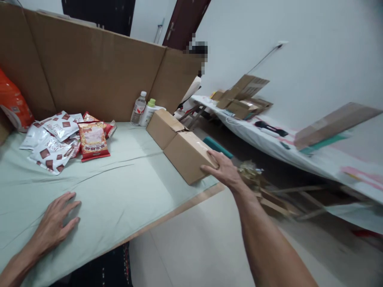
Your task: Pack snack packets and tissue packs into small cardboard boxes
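My right hand [223, 169] grips the near end of a brown cardboard box [188, 157], its fingers over the top edge and the thumb on the side. The box lies along the table's right edge. Directly behind it is another cardboard section [161, 127] with a torn flap; I cannot tell whether the two are joined. My left hand [60, 219] rests flat on the green tablecloth [119, 203], fingers spread and holding nothing. Beyond it lies a heap of white snack packets [52, 153] with brown squares, beside a red-and-pink snack packet [93, 139].
A clear plastic bottle [138, 109] and a white bottle with a green cap [148, 111] stand behind the box. A cardboard screen [98, 67] closes the table's back. An orange bag [14, 105] stands far left. Another table [254, 131] with cartons runs along the right wall.
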`<state>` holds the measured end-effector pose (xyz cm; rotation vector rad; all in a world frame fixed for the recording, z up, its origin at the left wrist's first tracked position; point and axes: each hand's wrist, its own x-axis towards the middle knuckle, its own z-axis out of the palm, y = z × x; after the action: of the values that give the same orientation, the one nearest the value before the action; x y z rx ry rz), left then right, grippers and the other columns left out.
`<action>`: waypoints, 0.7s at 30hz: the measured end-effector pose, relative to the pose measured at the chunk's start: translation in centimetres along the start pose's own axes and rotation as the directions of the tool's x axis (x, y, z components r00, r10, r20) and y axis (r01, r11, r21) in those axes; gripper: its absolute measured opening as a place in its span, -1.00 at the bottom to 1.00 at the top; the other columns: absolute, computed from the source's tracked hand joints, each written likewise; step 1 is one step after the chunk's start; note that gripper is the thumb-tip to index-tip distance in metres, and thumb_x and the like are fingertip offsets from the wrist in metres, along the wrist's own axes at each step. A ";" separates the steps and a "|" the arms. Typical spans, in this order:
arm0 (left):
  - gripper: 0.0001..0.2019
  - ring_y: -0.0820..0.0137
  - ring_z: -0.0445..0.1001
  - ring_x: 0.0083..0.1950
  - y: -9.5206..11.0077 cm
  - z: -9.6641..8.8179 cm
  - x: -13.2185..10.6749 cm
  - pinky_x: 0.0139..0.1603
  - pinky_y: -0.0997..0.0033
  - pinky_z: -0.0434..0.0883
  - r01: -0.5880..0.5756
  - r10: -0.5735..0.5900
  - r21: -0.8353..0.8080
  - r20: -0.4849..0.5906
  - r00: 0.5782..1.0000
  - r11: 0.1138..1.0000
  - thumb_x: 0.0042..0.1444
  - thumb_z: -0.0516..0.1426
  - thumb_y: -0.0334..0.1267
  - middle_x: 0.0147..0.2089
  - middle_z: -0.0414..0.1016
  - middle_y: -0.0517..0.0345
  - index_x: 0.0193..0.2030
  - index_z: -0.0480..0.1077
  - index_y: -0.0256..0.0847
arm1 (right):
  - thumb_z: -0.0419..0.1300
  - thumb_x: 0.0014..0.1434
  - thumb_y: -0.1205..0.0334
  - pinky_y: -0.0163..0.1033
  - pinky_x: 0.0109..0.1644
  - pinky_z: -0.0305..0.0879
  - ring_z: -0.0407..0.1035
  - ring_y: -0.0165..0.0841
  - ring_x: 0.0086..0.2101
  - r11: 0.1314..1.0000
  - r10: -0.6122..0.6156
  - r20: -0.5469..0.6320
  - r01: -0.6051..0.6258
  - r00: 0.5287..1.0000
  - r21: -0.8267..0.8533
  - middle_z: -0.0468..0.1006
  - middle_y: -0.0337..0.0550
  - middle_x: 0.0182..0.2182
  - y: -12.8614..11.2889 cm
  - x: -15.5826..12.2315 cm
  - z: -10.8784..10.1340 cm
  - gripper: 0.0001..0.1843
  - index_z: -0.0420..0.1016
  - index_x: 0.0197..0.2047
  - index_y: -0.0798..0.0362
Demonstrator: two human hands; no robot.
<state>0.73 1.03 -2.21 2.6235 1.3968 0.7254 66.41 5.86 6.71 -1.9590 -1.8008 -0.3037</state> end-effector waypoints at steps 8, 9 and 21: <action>-0.59 0.03 0.35 0.43 2.6 -5.0 -0.5 0.37 -0.10 0.41 0.210 -0.169 -0.135 0.264 0.950 0.968 0.22 0.20 -0.23 0.40 0.41 -0.07 0.21 0.50 -0.09 | 0.13 0.35 -0.13 0.50 0.25 0.28 0.26 0.31 0.30 0.989 -0.134 -0.290 0.148 0.948 0.025 0.40 -0.04 0.35 -8.0 -7.6 2.6 -0.32 0.14 0.49 -0.48; -0.58 0.06 0.36 0.42 2.5 -5.5 -0.7 0.37 -0.05 0.42 0.234 -0.197 -0.130 0.251 0.948 0.963 0.20 0.21 -0.24 0.39 0.43 -0.03 0.21 0.50 -0.07 | 0.09 0.37 -0.12 0.50 0.15 0.38 0.39 0.29 0.20 0.963 -0.228 -0.217 0.252 0.949 0.093 0.52 0.02 0.23 -10.5 -8.7 4.2 -0.39 0.23 0.46 -0.44; -0.45 -0.05 0.25 0.46 -9.5 -15.5 -0.8 0.48 -0.22 0.21 0.577 -0.561 -0.064 -0.341 0.754 0.814 0.23 0.16 -0.11 0.41 0.28 -0.23 0.32 0.33 -0.26 | 0.23 0.29 -0.19 0.20 0.33 0.35 0.28 0.05 0.35 0.317 -0.914 0.039 0.651 0.403 0.690 0.32 0.08 0.41 -41.1 -16.6 10.1 -0.23 0.29 0.45 -0.06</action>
<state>-13.76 3.65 8.44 1.9431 2.1830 1.0884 22.57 -2.40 -2.15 -0.5139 -2.6644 0.4247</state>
